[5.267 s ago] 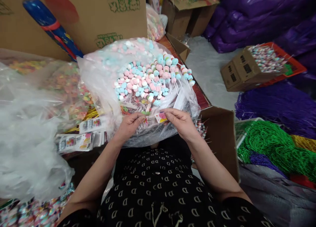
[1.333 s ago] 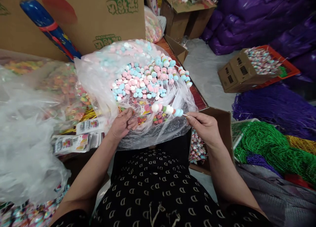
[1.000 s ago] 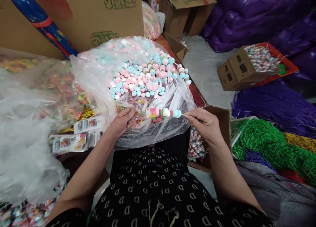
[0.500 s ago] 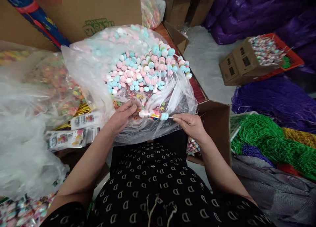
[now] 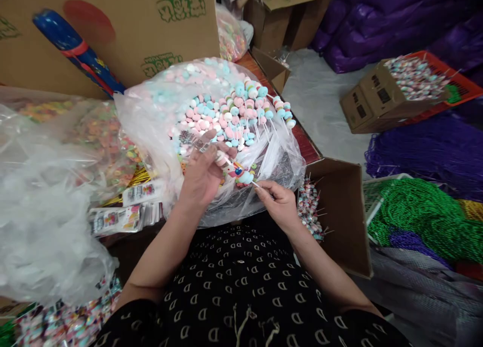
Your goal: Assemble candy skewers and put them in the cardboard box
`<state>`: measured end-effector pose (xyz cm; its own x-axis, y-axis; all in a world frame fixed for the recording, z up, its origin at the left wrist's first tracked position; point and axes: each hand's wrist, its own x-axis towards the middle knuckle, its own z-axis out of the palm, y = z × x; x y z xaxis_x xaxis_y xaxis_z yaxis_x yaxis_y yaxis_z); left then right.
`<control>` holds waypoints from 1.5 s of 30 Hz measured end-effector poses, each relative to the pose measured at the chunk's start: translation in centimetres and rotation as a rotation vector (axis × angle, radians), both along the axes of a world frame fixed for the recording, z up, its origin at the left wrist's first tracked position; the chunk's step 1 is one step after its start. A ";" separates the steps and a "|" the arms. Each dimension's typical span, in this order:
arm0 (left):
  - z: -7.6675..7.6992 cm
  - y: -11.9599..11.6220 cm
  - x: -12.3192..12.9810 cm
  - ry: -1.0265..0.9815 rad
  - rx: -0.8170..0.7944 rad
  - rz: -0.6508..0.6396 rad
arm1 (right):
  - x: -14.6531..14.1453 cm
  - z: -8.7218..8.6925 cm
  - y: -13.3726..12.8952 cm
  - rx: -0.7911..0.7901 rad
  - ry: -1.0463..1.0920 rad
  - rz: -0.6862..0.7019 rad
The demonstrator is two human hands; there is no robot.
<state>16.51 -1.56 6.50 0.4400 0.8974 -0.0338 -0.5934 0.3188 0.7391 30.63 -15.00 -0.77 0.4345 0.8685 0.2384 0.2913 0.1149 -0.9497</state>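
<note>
A marshmallow skewer (image 5: 244, 177) in a clear printed wrapper lies tilted between my hands, its stick end toward the lower right. My left hand (image 5: 204, 175) closes round its upper end, and the wrapper's loose top (image 5: 190, 139) pokes out beyond the fingers. With thumb and fingers, my right hand (image 5: 278, 200) pinches the white stick (image 5: 256, 185). Just behind lies a big clear plastic bag (image 5: 143, 102) with loose pink, blue and white marshmallows (image 5: 196, 113). Unwrapped marshmallow skewers (image 5: 251, 97) rest on that pile, sticks toward me.
Flat printed wrappers (image 5: 121, 218) lie at the left beside clear bags of coloured candy (image 5: 100, 133). To my right stands an open cardboard box (image 5: 339, 206) with wrapped skewers (image 5: 310, 211) inside. Further right are a carton in a red crate (image 5: 462, 87) and green bead strings (image 5: 426, 216).
My left hand has moved up and turned, now wrapping the skewer's upper end. The skewer has gone from nearly level to tilted. My right hand keeps its pinch on the stick.
</note>
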 end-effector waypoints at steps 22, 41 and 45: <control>-1.6 -1.5 0.7 0.091 -0.020 -0.054 | -2.7 -0.3 0.4 -0.216 0.362 0.194; -0.6 1.3 0.6 0.017 -0.120 0.140 | -2.3 0.4 -1.2 -0.100 0.280 0.081; -0.9 0.3 0.9 0.025 -0.090 0.085 | -2.5 0.2 -1.0 -0.085 0.247 0.011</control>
<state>17.44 -1.31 5.60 0.3604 0.9242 -0.1262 -0.6027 0.3340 0.7247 28.09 -16.04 -0.60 0.4610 0.8859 0.0520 0.0483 0.0334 -0.9983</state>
